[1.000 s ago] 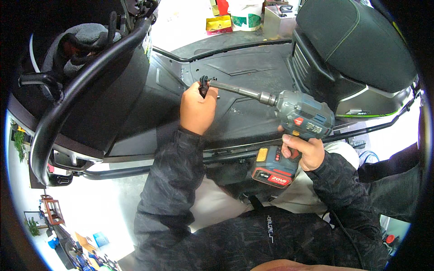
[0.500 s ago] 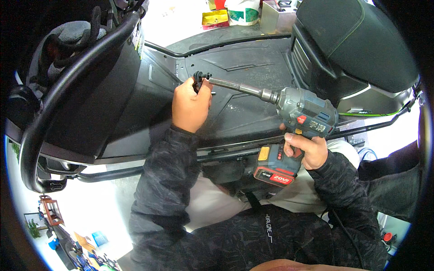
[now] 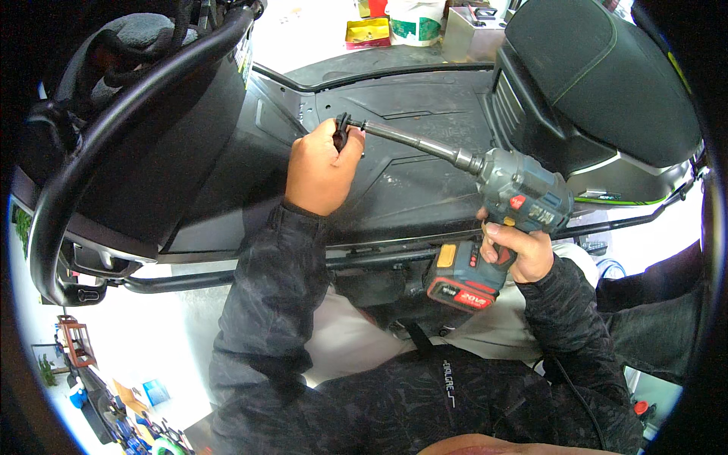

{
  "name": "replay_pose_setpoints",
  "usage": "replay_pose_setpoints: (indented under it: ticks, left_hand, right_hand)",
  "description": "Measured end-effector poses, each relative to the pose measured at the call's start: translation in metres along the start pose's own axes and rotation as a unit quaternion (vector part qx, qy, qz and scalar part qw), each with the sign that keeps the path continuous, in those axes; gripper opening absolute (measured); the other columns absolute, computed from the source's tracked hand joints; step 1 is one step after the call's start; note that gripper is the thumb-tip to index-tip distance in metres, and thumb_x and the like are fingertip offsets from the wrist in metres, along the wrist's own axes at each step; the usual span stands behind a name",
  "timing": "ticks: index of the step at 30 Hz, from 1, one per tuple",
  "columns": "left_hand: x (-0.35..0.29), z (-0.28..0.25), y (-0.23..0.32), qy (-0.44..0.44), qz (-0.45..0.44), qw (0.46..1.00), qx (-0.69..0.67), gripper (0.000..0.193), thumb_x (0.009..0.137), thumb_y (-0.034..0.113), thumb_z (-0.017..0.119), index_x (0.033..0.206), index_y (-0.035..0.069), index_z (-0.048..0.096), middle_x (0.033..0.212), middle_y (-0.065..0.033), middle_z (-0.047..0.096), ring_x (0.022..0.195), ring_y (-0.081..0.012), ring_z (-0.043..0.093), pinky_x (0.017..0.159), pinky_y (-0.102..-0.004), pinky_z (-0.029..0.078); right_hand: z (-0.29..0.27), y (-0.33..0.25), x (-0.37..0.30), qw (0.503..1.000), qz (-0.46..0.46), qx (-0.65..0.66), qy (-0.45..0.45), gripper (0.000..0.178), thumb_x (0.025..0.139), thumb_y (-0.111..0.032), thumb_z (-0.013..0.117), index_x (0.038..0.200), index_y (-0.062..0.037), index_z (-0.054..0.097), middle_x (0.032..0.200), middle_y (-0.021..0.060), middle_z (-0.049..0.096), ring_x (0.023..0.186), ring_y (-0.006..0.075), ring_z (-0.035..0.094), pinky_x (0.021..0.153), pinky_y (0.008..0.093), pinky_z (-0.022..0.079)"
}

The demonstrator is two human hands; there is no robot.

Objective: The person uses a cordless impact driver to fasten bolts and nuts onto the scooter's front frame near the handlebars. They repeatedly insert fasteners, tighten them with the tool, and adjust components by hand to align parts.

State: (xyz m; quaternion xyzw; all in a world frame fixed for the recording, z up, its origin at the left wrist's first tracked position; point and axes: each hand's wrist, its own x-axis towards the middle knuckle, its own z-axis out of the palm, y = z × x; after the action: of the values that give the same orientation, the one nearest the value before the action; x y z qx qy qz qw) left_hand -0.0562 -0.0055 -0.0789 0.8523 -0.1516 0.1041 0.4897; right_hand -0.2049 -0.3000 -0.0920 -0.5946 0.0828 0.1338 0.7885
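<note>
Black clip (image 3: 343,133) pinched between left hand (image 3: 318,171) fingers (image 3: 350,148).

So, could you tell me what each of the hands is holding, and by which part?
Right hand: drill, by its grip. Left hand: small black part at the bit's tip, pinched in fingertips.

A black scooter floorboard (image 3: 425,174) carried the work, ribbed plastic stretching between the front panel and the seat base. A small black clip (image 3: 341,133) sat against it near the front, touching the board's raised edge.
</note>
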Motion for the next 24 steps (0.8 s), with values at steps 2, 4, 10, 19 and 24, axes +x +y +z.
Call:
replay_pose_setpoints:
  ticks: [2, 4, 10, 19, 24]
  left_hand:
    - [0.0006, 0.0001, 0.0017, -0.007, 0.003, 1.0, -0.002, 0.03, 0.097, 0.021, 0.07, 0.081, -0.003, 0.061, 0.062, -0.0165, 0.061, 0.053, -0.0234, 0.06, 0.054, -0.0378, 0.046]
    - [-0.0004, -0.0001, 0.0037, -0.007, 0.01, 1.0, 0.004, 0.027, 0.098, 0.02, 0.069, 0.083, -0.001, 0.062, 0.061, -0.0113, 0.06, 0.054, -0.0184, 0.057, 0.053, -0.0349, 0.044]
    - [-0.0051, 0.004, 0.006, 0.036, 0.044, 0.998, 0.021, 0.023, 0.099, 0.018, 0.068, 0.087, -0.001, 0.063, 0.061, -0.0092, 0.059, 0.055, -0.0179, 0.056, 0.053, -0.0351, 0.044]
    - [-0.003, 0.0067, 0.0029, 0.043, 0.047, 0.998, 0.026, 0.028, 0.097, 0.021, 0.069, 0.084, -0.002, 0.063, 0.064, -0.0195, 0.063, 0.058, -0.0352, 0.067, 0.055, -0.0422, 0.049]
    - [-0.0027, 0.0067, 0.0022, 0.048, 0.054, 0.997, 0.023, 0.028, 0.096, 0.02, 0.07, 0.081, -0.002, 0.062, 0.062, -0.0196, 0.061, 0.056, -0.0351, 0.066, 0.054, -0.0421, 0.048]
  right_hand:
    - [-0.0014, -0.0023, 0.0001, 0.992, 0.039, 0.118, -0.023, 0.028, 0.096, -0.009, 0.065, 0.121, 0.0027, 0.061, 0.078, 0.0061, 0.06, 0.063, 0.0182, 0.06, 0.06, 0.0329, 0.048]
    - [-0.0017, -0.0042, -0.0004, 0.97, 0.097, 0.212, -0.064, 0.026, 0.097, -0.012, 0.062, 0.12, 0.0009, 0.059, 0.079, 0.0068, 0.059, 0.06, 0.0192, 0.058, 0.06, 0.0351, 0.049]
    - [0.0022, -0.0012, -0.0037, 0.964, 0.111, 0.231, -0.068, 0.024, 0.097, -0.014, 0.062, 0.119, -0.0019, 0.058, 0.079, 0.0074, 0.058, 0.058, 0.0199, 0.057, 0.06, 0.0371, 0.049]
    - [0.0032, 0.003, -0.0024, 0.987, 0.059, 0.142, -0.037, 0.026, 0.095, -0.012, 0.063, 0.118, -0.0008, 0.056, 0.08, 0.0089, 0.058, 0.06, 0.0217, 0.057, 0.062, 0.038, 0.047]
    - [0.0037, 0.0037, -0.0026, 0.988, 0.074, 0.135, -0.021, 0.026, 0.095, -0.012, 0.063, 0.118, -0.0008, 0.056, 0.079, 0.0082, 0.057, 0.059, 0.021, 0.057, 0.062, 0.0378, 0.048]
